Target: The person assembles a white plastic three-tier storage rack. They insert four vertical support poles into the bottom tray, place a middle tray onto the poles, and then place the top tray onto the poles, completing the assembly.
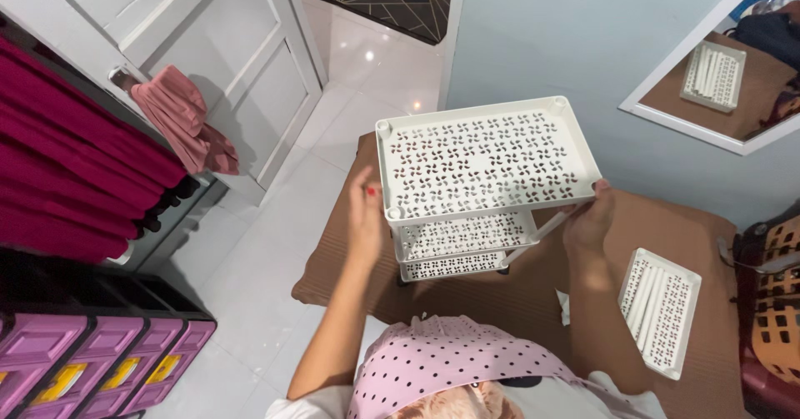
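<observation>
Three-tier white rack (475,194) gripped by left hand (364,219) and right hand (588,219); one spare tray (662,311).

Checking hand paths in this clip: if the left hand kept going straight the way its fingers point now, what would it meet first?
The left hand already touches the top shelf tray at its near-left corner. Its fingers point up along that edge, so it would probably just slide along the tray's rim; depth is unclear.
</observation>
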